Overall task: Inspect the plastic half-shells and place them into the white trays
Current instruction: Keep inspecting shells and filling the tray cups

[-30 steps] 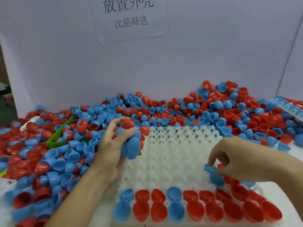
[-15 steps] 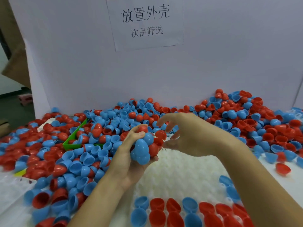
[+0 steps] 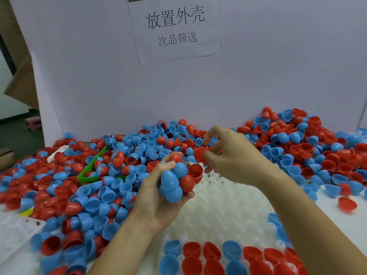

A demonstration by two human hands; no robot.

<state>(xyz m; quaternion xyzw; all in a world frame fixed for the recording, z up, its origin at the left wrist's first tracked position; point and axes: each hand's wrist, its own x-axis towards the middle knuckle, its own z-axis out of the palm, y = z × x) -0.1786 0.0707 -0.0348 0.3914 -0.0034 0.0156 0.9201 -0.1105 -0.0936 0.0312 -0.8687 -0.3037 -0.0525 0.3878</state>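
White backboard [image 3: 278, 76] with paper sign [image 3: 175, 28], cardboard [image 3: 21, 84] leftward

A: Which items are being cut off by the frame edges?

B: The white tray [image 3: 228, 203] is running out past the bottom edge, and its filled rows of half-shells [image 3: 210, 257] are being clipped there. A second tray [image 3: 17, 233] is leaving the frame at lower left. Both forearms are exiting at the bottom.

A: What is being hidden?

B: The left hand [image 3: 158, 197] is covering part of the shell cluster [image 3: 174, 181] it is gripping; the count cannot be told. The right hand [image 3: 232, 155] is hiding most of a red shell [image 3: 199, 154] it is pinching. Loose shells are burying the green bin [image 3: 89, 171].
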